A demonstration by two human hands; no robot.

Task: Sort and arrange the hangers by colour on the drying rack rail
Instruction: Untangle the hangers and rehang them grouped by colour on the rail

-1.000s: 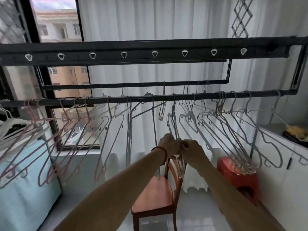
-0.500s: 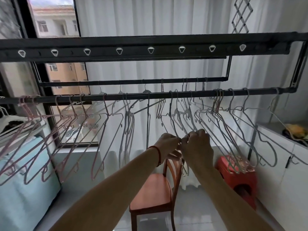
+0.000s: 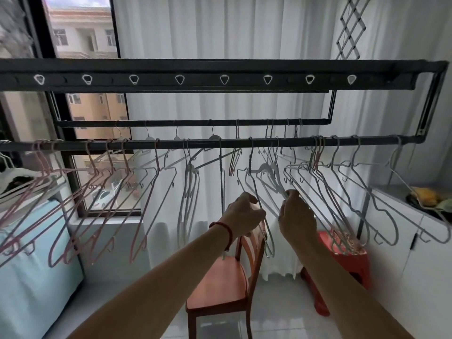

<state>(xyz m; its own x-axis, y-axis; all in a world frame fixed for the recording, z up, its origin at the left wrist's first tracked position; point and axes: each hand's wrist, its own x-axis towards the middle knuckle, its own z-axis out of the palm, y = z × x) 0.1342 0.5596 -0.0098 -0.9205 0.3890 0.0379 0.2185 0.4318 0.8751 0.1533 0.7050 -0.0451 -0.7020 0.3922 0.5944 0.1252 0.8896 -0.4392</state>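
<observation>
A black drying rack rail (image 3: 300, 141) runs across the view. Several pink hangers (image 3: 102, 204) hang along its left part, and several grey-white hangers (image 3: 347, 192) hang at the middle and right. My left hand (image 3: 244, 215), with a red band at the wrist, grips the wire of a grey-white hanger (image 3: 253, 182) hooked on the rail. To its right, my right hand (image 3: 296, 216) pinches the shoulder of a neighbouring white hanger (image 3: 274, 177). One pink hook (image 3: 318, 155) sits among the grey ones on the right.
A second rail (image 3: 195, 123) behind carries more hangers. Below stand an orange wooden chair (image 3: 220, 282) and a red stool (image 3: 342, 265). White cabinets (image 3: 401, 241) line the right, a pale blue cloth (image 3: 29, 265) the left, and curtains with a window lie behind.
My hands, which were together on one spot, have risen and moved apart, each now holding a separate hanger. The view has tilted up slightly.
</observation>
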